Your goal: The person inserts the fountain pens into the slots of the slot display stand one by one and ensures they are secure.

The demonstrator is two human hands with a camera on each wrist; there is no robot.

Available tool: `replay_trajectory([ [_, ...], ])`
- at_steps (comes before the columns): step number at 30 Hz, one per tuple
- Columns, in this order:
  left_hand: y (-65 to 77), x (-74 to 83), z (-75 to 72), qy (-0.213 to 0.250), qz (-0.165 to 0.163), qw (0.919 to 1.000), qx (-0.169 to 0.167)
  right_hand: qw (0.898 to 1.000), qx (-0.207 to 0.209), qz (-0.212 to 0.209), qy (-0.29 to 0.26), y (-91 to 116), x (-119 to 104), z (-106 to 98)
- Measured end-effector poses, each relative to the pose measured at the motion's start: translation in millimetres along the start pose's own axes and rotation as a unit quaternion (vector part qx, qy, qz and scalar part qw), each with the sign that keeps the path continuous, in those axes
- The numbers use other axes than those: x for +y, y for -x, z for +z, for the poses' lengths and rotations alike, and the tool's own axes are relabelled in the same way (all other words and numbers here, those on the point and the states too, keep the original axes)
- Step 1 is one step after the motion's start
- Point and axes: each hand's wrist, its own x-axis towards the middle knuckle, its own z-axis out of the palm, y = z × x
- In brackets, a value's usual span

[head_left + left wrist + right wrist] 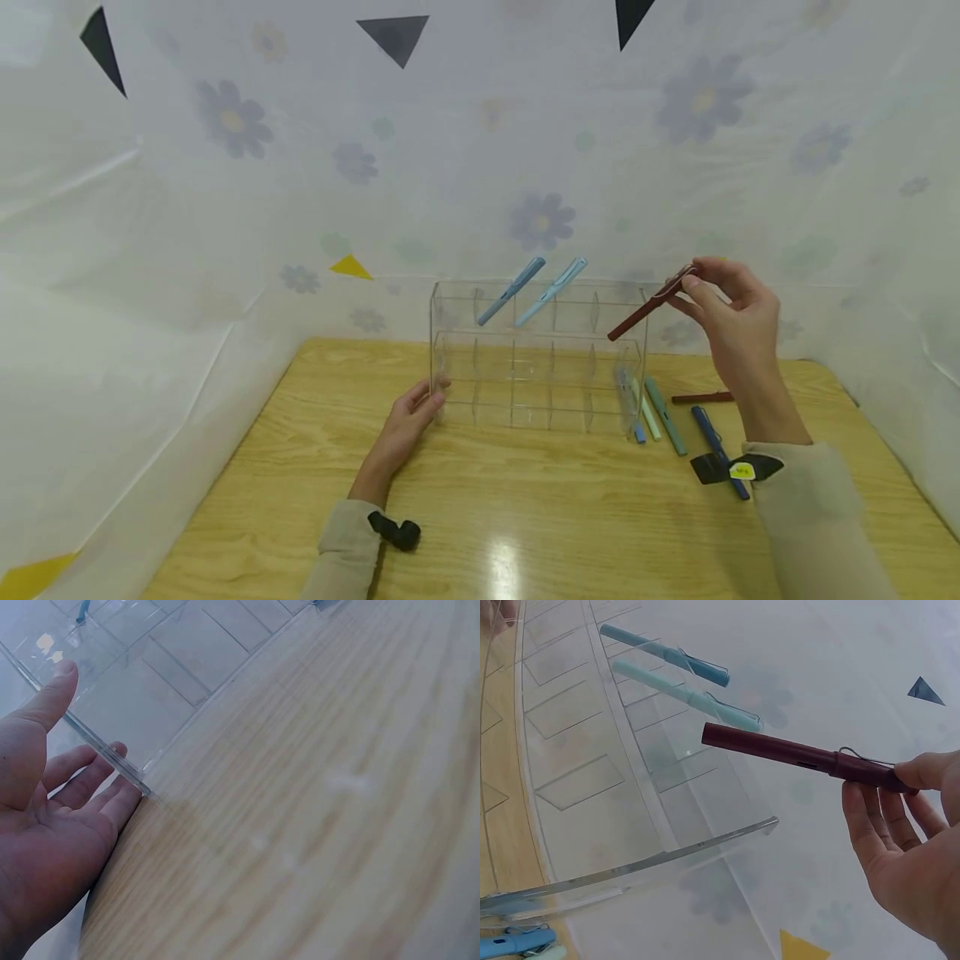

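My right hand (738,312) pinches a maroon pen (780,754) by its clipped cap end, between thumb and fingertips. The pen tilts with its other end down and left, overlapping the upper right of a clear compartmented pen rack (532,336) in the head view. At the rack's left side, my left hand (67,802) touches the edge panel, thumb on the front and relaxed fingers at the outer side. A blue pen (512,291) and a light blue pen (552,292) lean in separate upper compartments of the rack, caps up.
Right of the rack, a green pen (665,417), a pale green pen (649,412), another maroon pen (701,398) and a dark blue pen (716,446) lie on the wooden table (525,492). A brighter blue pen (514,943) lies by the rack's right end. A flowered curtain (450,167) hangs behind.
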Motion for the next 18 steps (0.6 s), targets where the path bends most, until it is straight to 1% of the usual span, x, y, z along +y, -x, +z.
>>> replay_trajectory([
  [4, 0.0, -1.2, -1.0, -0.002, -0.003, 1.0000, 0.000, 1.000, 0.015, -0.002, 0.000, -8, 2, 5],
  [9, -0.9, -1.1, -1.9, -0.002, -0.001, 1.0000, 0.002, 1.000, 0.028, -0.015, -0.003, -20, 6, 12],
  [13, -0.6, -0.2, -2.0, -0.001, -0.001, 1.0000, 0.000, 0.999, 0.032, -0.031, -0.014, -31, 12, 20],
  [18, 0.8, 0.1, -1.3, 0.001, -0.002, 1.0000, 0.000, 0.998, 0.036, -0.047, -0.007, -42, 22, 29],
])
